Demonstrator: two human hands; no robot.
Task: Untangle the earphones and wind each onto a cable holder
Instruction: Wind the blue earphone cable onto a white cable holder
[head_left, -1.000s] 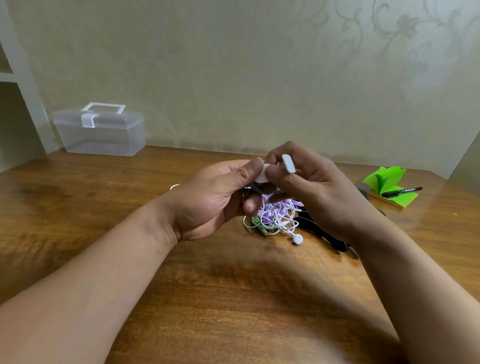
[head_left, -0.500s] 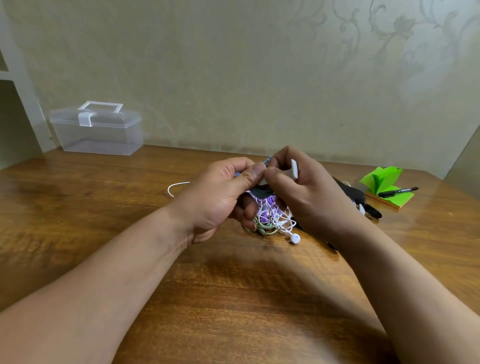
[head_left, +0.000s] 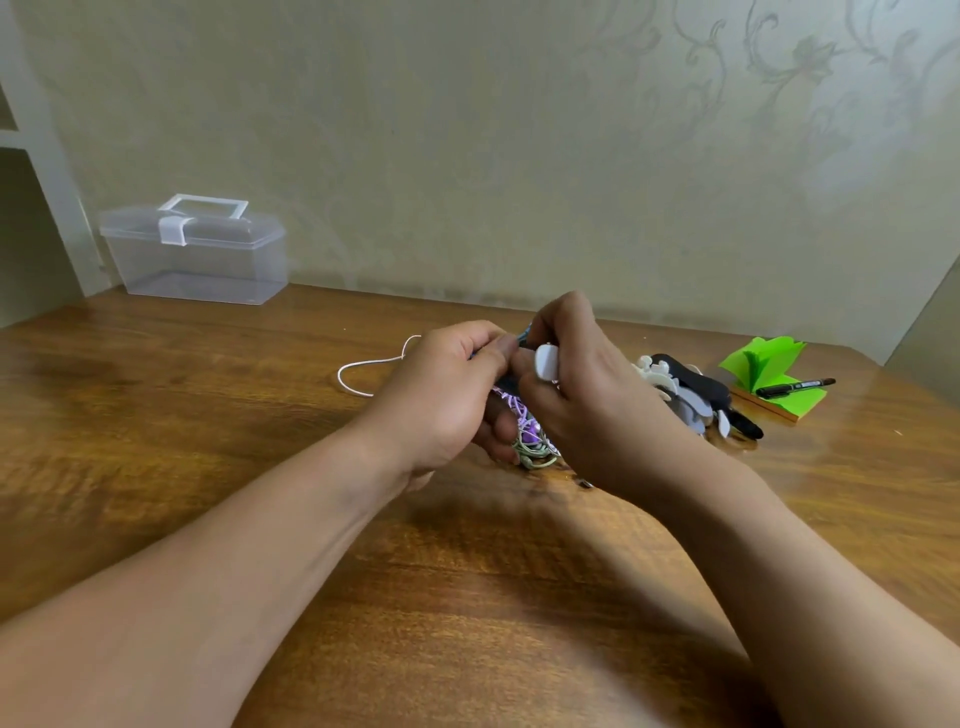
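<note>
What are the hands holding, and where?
Left hand and right hand pinch the earphone tangle at its top; the right also grips a white piece.

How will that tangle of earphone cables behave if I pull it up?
Probably floppy: the cable tangle sags in thin loops between the left hand and right hand. Likely light, being thin cord. The white loop lying on the table would probably drag along.
</note>
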